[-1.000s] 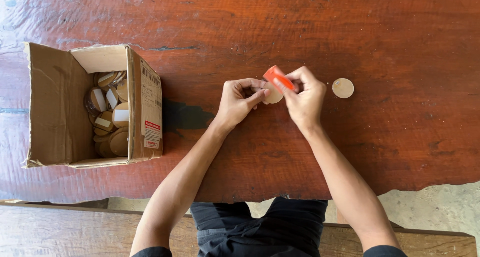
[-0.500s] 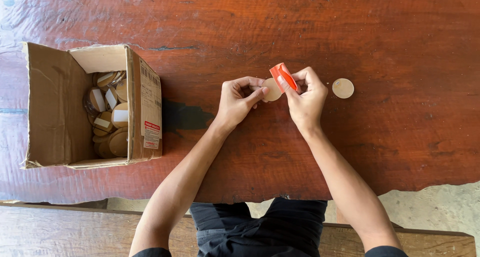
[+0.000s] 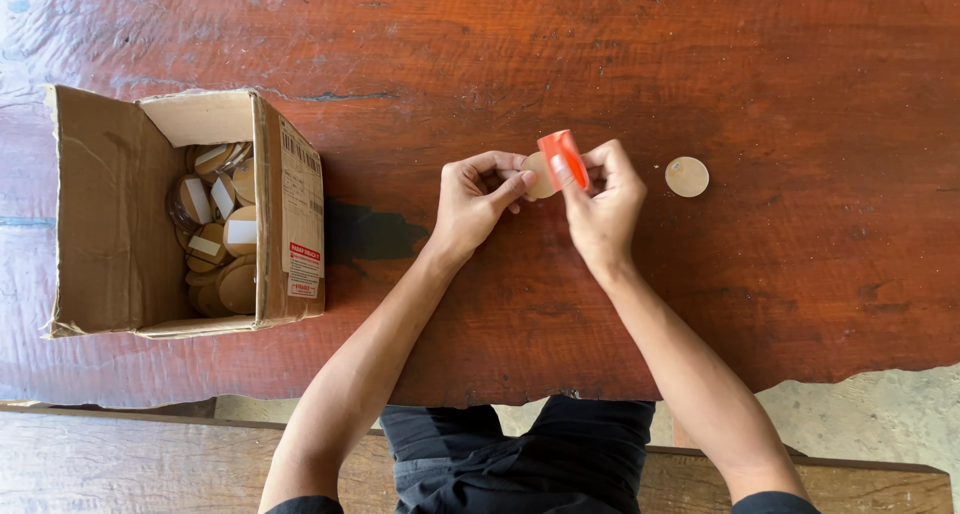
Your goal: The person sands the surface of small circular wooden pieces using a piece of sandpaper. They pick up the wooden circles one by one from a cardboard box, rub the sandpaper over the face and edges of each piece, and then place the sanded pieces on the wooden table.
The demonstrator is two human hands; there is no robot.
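My left hand [image 3: 478, 200] pinches a small round wooden disc [image 3: 538, 177] between thumb and fingers just above the table. My right hand [image 3: 604, 202] grips a small orange tool [image 3: 563, 156] pressed against the disc's right edge. Both hands meet over the middle of the dark red wooden table [image 3: 520, 64]. A second round disc [image 3: 687, 177] lies flat on the table just right of my right hand.
An open cardboard box [image 3: 110, 214] stands at the left and holds several wooden discs [image 3: 222, 229], some with pale strips on them. The table's near edge runs along the bottom, with a wooden bench [image 3: 120, 459] below it.
The orange tool has tilted and shifted slightly upward against the disc. The hands stay in the same place.
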